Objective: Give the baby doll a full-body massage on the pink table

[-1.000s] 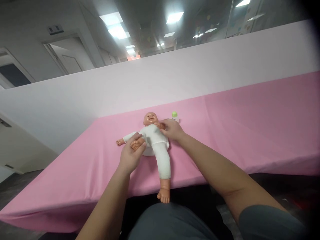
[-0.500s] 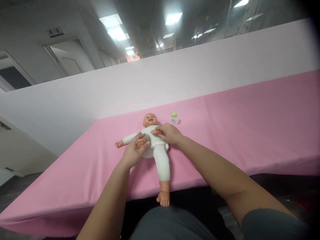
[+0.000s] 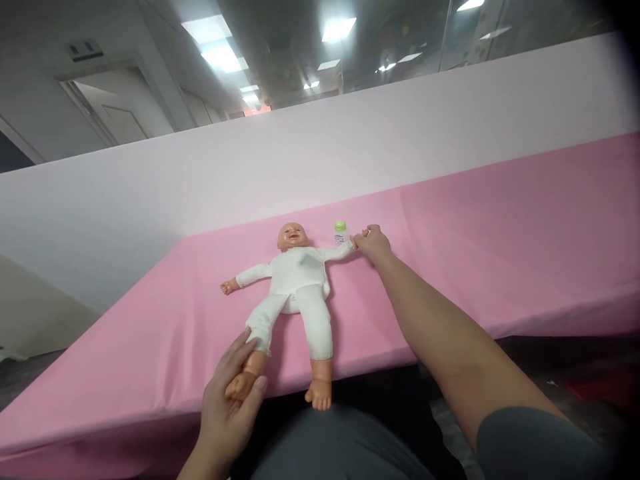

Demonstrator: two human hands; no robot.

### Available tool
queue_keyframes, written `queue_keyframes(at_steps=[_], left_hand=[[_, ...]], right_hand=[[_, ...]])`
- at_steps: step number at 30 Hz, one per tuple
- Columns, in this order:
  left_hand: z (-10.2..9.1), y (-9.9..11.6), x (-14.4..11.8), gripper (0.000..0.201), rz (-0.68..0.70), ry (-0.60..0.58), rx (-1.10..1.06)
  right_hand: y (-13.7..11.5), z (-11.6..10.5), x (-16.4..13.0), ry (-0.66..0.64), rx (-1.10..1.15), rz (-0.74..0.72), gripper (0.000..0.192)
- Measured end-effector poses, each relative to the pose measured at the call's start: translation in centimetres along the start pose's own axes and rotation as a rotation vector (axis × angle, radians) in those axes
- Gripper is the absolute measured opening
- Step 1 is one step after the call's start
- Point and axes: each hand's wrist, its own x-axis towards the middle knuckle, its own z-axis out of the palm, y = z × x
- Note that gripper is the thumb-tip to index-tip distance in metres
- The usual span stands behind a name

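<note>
A baby doll (image 3: 296, 280) in a white bodysuit lies on its back on the pink table cover (image 3: 475, 253), head away from me and both legs stretched toward the near edge. My left hand (image 3: 231, 400) grips the doll's foot at the table's front edge. My right hand (image 3: 371, 244) holds the doll's outstretched hand, far out to the right. A small bottle with a green cap (image 3: 341, 232) stands just left of my right hand, beside the doll's head.
A white partition wall (image 3: 350, 147) rises directly behind the table. Beyond it are ceiling lights and a doorway (image 3: 107, 113) at the upper left. The table's near edge runs just in front of my lap (image 3: 345, 447).
The doll's bent leg has been pulled straight toward me by my left hand. My right hand moved from the doll's chest outward, stretching its arm to the right near the bottle.
</note>
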Motion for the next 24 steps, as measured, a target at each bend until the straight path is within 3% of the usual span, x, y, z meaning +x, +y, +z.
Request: queue_keyframes(at_steps=[6,12,16,20,24], left_hand=[[0.1,0.6,-0.7,0.057,-0.072,-0.139,0.026],[-0.3,1.3,0.9,0.057,-0.118,-0.133,-0.012],[-0.5,2.0,3.2,0.059,-0.116,-0.062,-0.084],[-0.2,2.9,7.1,0.059,-0.131,0.023,-0.12],[1.3,3.6,11.5,0.058,-0.147,0.03,-0.136]], right_hand=[[0.9,0.1,0.4,-0.146,-0.207,-0.001,0.082],[1.2,0.7,0.5,0.004,-0.108,-0.073,0.069],[-0.4,1.3,-1.4,0.102,0.03,-0.354,0.057],[-2.6,2.8,-4.8,0.014,0.066,-0.72,0.04],[-3.8,4.8,-7.8,-0.105,-0.104,-0.94,0.023]])
